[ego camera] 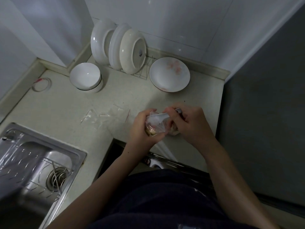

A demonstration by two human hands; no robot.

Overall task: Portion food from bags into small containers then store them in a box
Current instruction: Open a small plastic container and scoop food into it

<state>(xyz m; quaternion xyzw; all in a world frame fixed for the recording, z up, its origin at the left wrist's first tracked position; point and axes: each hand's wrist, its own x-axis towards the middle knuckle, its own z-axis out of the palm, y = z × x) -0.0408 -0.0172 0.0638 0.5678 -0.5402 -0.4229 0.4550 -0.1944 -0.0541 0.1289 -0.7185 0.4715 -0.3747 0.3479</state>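
A small clear plastic bag [154, 125] with pale brownish food in its bottom is held above the counter's front edge. My left hand [140, 128] is closed around the bag's left side. My right hand [189, 123] grips a white spoon [160, 116] whose bowl sits at the bag's mouth. A second lump of bagged food [173, 131] lies under my right hand, mostly hidden. Several empty clear bags [105, 115] with a red strip lie flat on the counter to the left.
A white bowl [85, 77] and a flower-patterned bowl [170, 74] stand at the back, flanking a wire rack of upright plates [118, 47]. A steel sink [33, 164] lies at the left. A dark panel [264, 113] borders the counter on the right.
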